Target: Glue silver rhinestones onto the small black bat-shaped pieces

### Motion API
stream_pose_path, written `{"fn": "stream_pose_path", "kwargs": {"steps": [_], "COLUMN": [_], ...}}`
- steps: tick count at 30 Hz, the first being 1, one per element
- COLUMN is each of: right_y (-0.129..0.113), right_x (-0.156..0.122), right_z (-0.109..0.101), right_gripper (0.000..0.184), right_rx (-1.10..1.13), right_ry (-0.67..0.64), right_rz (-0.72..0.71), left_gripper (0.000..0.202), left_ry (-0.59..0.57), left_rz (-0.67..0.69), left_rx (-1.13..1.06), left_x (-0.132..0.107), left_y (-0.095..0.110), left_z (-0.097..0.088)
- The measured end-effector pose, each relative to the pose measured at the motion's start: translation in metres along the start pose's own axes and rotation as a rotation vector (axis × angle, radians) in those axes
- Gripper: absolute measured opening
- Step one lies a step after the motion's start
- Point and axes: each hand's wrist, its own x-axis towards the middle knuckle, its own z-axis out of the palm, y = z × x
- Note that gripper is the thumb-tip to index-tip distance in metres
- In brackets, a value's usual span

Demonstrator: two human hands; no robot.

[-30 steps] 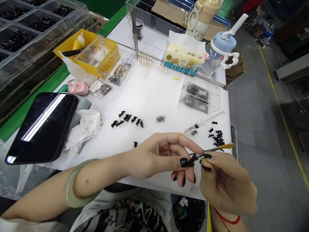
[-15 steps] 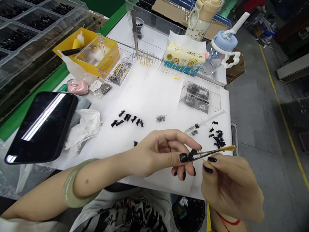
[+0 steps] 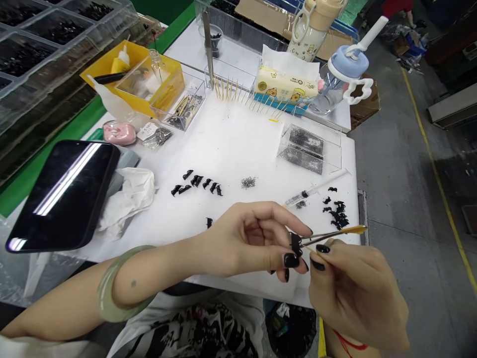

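My left hand is closed in a pinch on a small black piece, partly covered by the thumb and fingers. From that piece, slim metal tweezers with a yellow end reach to the right, above my right fingertips. Which hand carries the tweezers I cannot tell. My right hand pinches a thin wooden toothpick between thumb and forefinger, its tip at the black piece. On the white table, several curved black pieces lie left of centre, and a pile of similar black pieces lies beyond my right hand.
A syringe lies near a patch of small glittery grains. Behind are a clear box, upright toothpicks, a tissue pack and a blue-lidded bottle. At left are a black phone and crumpled tissue.
My left thumb and the black piece have shifted slightly, with the piece turned more upright. My right fingertips have moved slightly left, closer to the piece.
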Motion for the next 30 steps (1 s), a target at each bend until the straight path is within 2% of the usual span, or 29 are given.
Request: {"fn": "stream_pose_path", "kwargs": {"steps": [7, 15, 21, 23, 26, 28, 30], "right_y": [-0.002, -0.005, -0.005, -0.006, -0.002, 0.008, 0.023], "right_x": [-0.005, -0.003, 0.002, 0.004, 0.008, 0.012, 0.014], "right_z": [0.002, 0.004, 0.004, 0.004, 0.004, 0.002, -0.002], "right_gripper": [0.032, 0.015, 0.020, 0.019, 0.020, 0.029, 0.032], "right_rx": [0.009, -0.015, 0.032, 0.103, 0.264, 0.323, 0.284], "right_ry": [0.017, 0.018, 0.052, 0.079, 0.163, 0.280, 0.406], "right_rz": [0.031, 0.034, -0.001, -0.003, 0.081, 0.147, 0.197], "left_gripper": [0.017, 0.016, 0.017, 0.016, 0.014, 0.014, 0.016], "left_ry": [-0.001, -0.004, 0.014, 0.021, 0.043, 0.079, 0.141], "left_rz": [-0.004, 0.002, -0.020, -0.025, -0.025, -0.017, -0.013], "left_rx": [0.027, 0.054, 0.096, 0.101, 0.115, 0.147, 0.189], "left_x": [-0.001, 0.001, 0.001, 0.001, 0.001, 0.002, 0.004], "left_y": [-0.003, -0.005, -0.004, -0.003, 0.000, 0.003, 0.006], "left_z": [-0.001, -0.002, -0.002, -0.002, -0.001, 0.001, 0.003]}}
